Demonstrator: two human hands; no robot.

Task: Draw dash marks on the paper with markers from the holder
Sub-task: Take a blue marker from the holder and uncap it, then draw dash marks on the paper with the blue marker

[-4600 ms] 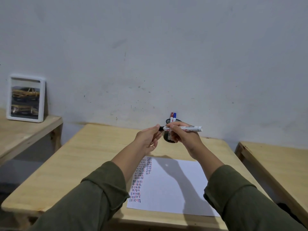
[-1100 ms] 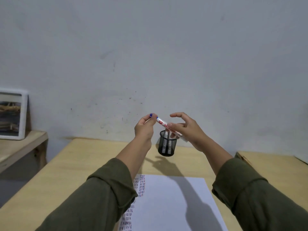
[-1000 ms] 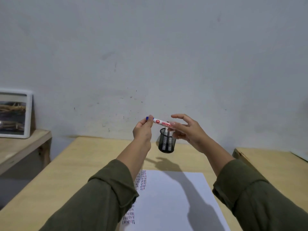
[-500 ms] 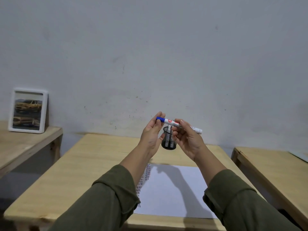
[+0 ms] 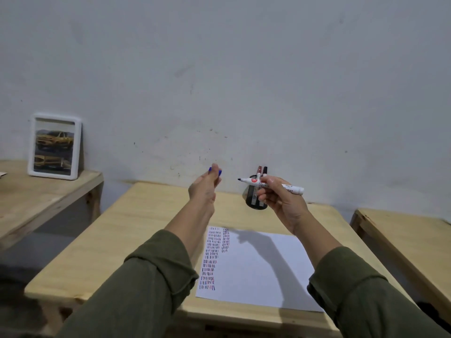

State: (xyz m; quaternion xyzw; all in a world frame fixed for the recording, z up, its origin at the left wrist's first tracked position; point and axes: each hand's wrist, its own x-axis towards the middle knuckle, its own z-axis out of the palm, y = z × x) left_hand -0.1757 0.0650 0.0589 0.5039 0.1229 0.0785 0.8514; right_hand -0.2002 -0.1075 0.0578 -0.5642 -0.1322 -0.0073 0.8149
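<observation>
Marker (image 5: 271,186): white barrel, red round logo and dark lettering near the front, cap off, dark nib exposed. Long axis near horizontal, nib pointing toward the left hand and slightly up, tail end sticking out past the right hand's far side and a bit lower.

Right hand (image 5: 283,203) pinches the marker mid-barrel between thumb and fingers, held in the air above the worktop (image 5: 136,223).

Left hand (image 5: 205,189) raised, fingertips pressed together on a small blue cap (image 5: 214,170); only bits of blue show. It's apart from the nib, with a clear gap between.

Holder (image 5: 253,198): black mesh cup, just behind and below the right hand's fingers, two capped markers (image 5: 261,170) upright in it.

Paper (image 5: 253,267) lies flat below both hands, columns of short blue, red and black dashes along its left edge, nearer the left forearm.
</observation>
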